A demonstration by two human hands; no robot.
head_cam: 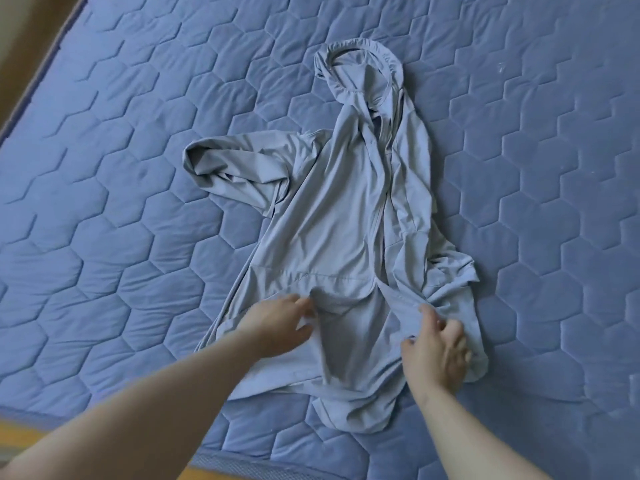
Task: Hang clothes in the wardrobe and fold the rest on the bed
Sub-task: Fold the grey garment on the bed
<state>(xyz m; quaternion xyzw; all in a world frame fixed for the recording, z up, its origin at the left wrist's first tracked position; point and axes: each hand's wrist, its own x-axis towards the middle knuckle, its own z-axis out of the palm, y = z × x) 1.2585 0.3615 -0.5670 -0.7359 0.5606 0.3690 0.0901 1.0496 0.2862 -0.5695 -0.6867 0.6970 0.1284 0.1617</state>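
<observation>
Jacket [339, 220] is lying on the bed [138, 133], front up, zip roughly down the middle. Long axis runs near-to-far: hood [360, 74] points away from the person, hem [349, 414] sits toward them, close to the bed's near edge. It leans a bit to the right at the top.

Left hand [280, 323] looks like it's pinching a fold low on the front (blurry though). Right hand [436, 344] has its fingers curled into the bunched cloth on the right side.

Stuff I'd worry about: the fabric looks thin and slippery, so tugging one side harder probably drags the whole thing crooked. The left sleeve [235, 168] is crumpled, so folding over it would likely trap creases. The hem could also slide off the edge.
</observation>
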